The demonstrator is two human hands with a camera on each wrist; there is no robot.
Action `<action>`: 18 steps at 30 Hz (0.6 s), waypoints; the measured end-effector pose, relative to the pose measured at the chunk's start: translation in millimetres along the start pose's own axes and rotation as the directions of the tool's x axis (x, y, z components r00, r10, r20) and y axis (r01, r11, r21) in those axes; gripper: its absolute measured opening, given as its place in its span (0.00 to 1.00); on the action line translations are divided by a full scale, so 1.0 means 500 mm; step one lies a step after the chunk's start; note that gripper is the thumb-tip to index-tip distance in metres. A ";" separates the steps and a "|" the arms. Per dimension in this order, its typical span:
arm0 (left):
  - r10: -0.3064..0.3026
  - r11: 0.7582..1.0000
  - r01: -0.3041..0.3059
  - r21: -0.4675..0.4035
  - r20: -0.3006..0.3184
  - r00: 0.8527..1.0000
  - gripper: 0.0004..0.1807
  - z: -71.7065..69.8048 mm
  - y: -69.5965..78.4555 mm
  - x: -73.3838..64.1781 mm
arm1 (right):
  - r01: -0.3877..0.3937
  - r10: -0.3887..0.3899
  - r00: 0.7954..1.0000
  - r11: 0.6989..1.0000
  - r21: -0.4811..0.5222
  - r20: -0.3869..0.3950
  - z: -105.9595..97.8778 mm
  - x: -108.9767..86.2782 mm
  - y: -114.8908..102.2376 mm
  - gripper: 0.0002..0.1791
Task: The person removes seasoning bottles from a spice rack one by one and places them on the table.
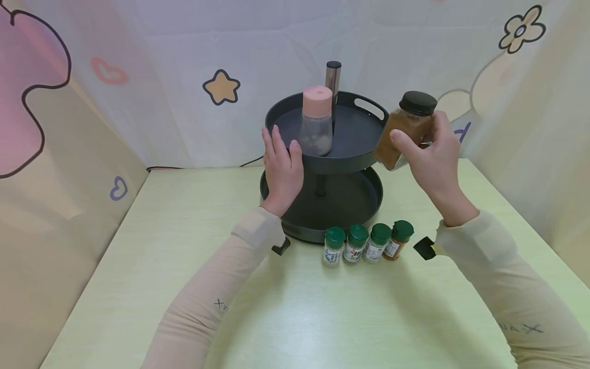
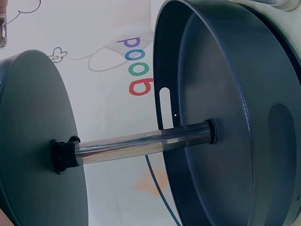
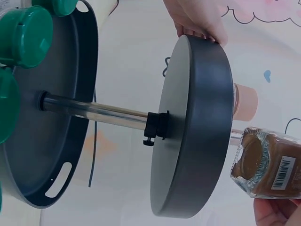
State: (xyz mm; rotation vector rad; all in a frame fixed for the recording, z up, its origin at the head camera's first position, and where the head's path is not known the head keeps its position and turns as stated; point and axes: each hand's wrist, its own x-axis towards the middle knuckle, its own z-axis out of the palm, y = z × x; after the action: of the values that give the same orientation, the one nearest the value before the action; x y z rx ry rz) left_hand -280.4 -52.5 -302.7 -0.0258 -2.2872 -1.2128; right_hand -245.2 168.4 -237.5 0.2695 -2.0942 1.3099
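My right hand (image 1: 438, 156) grips a square glass jar of brown powder (image 1: 403, 130) with a black lid. The jar is tilted at the right edge of the black two-tier rack's upper tray (image 1: 355, 164); its barcode label shows in the right wrist view. My left hand (image 1: 283, 174) rests against the left rim of that tray, fingers straight and pointing up. Beside it on the upper tray stands a clear bottle with a pink cap (image 1: 317, 120). The left wrist view shows the rack's metal post (image 2: 141, 143) between the tiers.
Several small green-capped spice jars (image 1: 334, 247) stand in a row before the lower tray (image 1: 299, 230). The post's black top (image 1: 334, 64) rises behind the pink-capped bottle. A dark cable (image 1: 251, 161) lies at the table's back edge, by a printed curtain (image 1: 184, 61).
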 end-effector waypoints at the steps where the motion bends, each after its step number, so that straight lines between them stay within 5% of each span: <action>1: 0.000 1.000 0.000 -0.001 0.000 1.000 0.32 0.000 0.000 0.000 | -0.002 0.002 1.000 1.000 -0.005 0.003 -0.002 -0.002 0.002 0.16; 18: -0.006 1.000 0.006 0.003 0.003 1.000 0.32 -0.001 0.000 0.001 | -0.027 0.027 1.000 0.999 -0.045 0.002 -0.023 -0.023 0.032 0.17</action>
State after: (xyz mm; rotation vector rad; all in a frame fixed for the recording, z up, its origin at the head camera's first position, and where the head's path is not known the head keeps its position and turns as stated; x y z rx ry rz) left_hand -280.5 -52.9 -302.4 -0.0203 -2.2936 -1.2126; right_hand -239.4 184.4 -252.7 0.2244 -2.1334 1.2768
